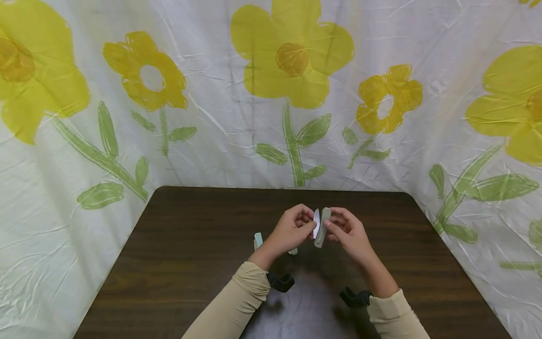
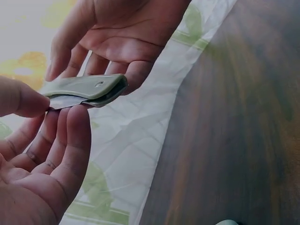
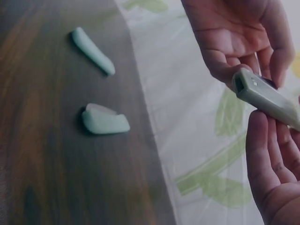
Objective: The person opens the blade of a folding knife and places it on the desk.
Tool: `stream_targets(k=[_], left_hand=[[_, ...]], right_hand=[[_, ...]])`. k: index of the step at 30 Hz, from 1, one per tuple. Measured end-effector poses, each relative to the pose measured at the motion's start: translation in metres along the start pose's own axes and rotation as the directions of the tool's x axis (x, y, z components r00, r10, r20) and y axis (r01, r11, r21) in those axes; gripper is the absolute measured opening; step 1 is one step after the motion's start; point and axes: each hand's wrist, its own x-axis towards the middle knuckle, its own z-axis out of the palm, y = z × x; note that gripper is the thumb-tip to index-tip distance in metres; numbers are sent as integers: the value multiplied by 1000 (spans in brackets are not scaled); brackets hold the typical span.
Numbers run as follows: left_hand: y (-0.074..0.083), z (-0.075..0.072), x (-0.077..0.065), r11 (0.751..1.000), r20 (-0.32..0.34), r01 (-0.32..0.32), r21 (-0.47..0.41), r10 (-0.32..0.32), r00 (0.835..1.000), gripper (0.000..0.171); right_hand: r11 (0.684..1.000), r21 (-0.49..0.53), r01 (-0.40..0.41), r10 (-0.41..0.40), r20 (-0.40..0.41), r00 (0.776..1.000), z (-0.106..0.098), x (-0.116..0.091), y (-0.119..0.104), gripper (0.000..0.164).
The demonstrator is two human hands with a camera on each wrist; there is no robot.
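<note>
Left hand (image 1: 291, 230) pinched blade (image 1: 316, 223), right hand (image 1: 349, 234) gripped sage-green handle (image 1: 322, 229) of folding knife (image 2: 89, 86), held above table (image 1: 190, 235); blade looked partly folded (nasty nip possible), so slow swing, pinching flats (image 2: 66, 101) only, seemed wisest.

Blade (image 2: 65, 101): partly covered by left fingers (image 2: 78, 123).
Knife handle (image 3: 267, 97): cut off at right wrist view's edge.
Mint pieces (image 1: 259, 239): partly behind left hand (image 1: 290, 230), head view.

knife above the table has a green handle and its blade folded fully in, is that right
Not folded fully in: the head view shows the blade partly out from the handle. The knife is above the table and its handle is green.
</note>
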Motion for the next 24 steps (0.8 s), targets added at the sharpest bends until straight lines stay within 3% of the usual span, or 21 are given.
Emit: stream_targets(k=[4,9,18,21,24], left_hand=[[2,-2,0,1000,-3,-4,29,4,1000,13],[4,-4,0,997,-52,-25,71,29,998,17],[8,-5,-2,998,-42,-53,44,55,998,18],[9,-5,-1,998,-82,-59,-19,58,995,15],[10,-5,0,988,-141,-73,-139,54,989,14]], right_hand=[[1000,5,12,-12,7,1000,1,2,-5,34],[1000,18,17,-18,32,999,4,2,-8,32],[999,36,38,-40,42,998,4,0,-12,29],[994,93,58,-60,17,998,4,0,-13,23],[981,180,78,-71,-44,997,3,-1,-14,21]])
